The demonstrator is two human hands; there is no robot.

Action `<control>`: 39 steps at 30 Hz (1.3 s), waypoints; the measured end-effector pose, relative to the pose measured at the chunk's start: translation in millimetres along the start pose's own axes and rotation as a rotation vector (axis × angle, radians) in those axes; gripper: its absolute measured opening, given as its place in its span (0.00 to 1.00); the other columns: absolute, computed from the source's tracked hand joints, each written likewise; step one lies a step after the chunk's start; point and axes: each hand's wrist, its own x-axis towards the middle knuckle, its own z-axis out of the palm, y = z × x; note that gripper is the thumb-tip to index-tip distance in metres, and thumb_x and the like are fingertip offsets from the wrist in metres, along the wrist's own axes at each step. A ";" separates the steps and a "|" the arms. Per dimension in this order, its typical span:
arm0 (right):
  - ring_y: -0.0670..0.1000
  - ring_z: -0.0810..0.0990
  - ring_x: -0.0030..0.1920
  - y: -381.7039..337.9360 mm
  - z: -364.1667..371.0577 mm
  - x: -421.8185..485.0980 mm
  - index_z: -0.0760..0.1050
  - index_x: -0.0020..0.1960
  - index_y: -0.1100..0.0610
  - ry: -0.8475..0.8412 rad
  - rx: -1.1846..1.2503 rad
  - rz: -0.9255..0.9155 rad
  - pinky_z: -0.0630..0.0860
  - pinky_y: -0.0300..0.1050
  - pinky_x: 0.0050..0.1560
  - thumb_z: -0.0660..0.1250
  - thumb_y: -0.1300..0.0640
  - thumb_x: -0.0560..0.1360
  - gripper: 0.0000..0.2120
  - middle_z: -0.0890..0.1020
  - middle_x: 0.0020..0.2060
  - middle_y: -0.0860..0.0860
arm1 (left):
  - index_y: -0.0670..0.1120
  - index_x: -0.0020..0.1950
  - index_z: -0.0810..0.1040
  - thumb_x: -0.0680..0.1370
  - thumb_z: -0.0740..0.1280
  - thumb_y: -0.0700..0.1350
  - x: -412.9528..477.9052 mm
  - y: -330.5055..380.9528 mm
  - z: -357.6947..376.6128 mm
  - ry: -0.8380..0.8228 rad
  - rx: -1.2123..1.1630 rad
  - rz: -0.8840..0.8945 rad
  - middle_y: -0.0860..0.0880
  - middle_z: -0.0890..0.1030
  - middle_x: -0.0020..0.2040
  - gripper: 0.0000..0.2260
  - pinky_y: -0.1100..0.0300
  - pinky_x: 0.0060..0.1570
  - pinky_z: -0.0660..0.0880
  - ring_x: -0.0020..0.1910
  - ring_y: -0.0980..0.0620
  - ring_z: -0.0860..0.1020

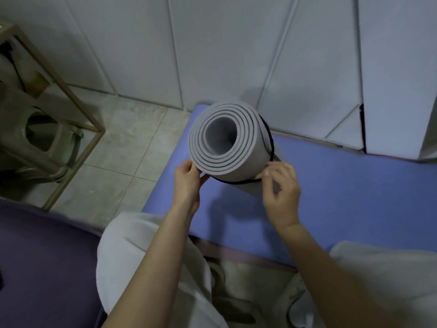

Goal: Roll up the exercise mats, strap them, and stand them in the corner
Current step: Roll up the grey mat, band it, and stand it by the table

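A rolled grey exercise mat (227, 159) stands on end on a flat blue mat (343, 185), its spiral end facing me. A black strap (238, 182) loops round the roll a little below its top. My left hand (188, 181) pinches the strap at the roll's left side. My right hand (281, 185) pinches the strap at the roll's right side, fingers curled. A purple mat (42, 256) lies flat at the lower left.
White panelled wall (236, 55) runs behind the roll. A metal-framed rack (71, 95) with a plastic stool (40, 138) under it stands at the left on the tiled floor (123, 143). My knees in white trousers (132, 252) are at the bottom.
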 end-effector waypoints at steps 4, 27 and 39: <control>0.41 0.74 0.31 -15.3 -6.8 24.2 0.75 0.27 0.57 0.110 0.075 0.352 0.67 0.28 0.37 0.63 0.57 0.78 0.21 0.74 0.23 0.41 | 0.44 0.41 0.77 0.81 0.55 0.37 -7.1 1.8 8.5 -0.091 -0.028 0.003 0.52 0.82 0.36 0.14 0.63 0.43 0.78 0.37 0.59 0.79; 0.57 0.79 0.29 4.0 -21.4 42.2 0.65 0.42 0.55 -0.151 -0.072 0.840 0.81 0.52 0.39 0.52 0.66 0.77 0.09 0.77 0.35 0.53 | 0.44 0.61 0.75 0.82 0.56 0.37 -3.8 -10.3 3.4 0.031 -0.062 0.065 0.46 0.81 0.51 0.12 0.60 0.39 0.79 0.45 0.51 0.79; 0.48 0.73 0.42 -8.8 -34.7 49.5 0.70 0.46 0.57 0.154 -0.024 0.538 0.74 0.49 0.48 0.57 0.51 0.81 0.11 0.74 0.45 0.52 | 0.45 0.46 0.76 0.78 0.58 0.33 12.1 12.2 51.2 -0.119 0.194 0.210 0.42 0.79 0.43 0.10 0.56 0.39 0.76 0.40 0.50 0.76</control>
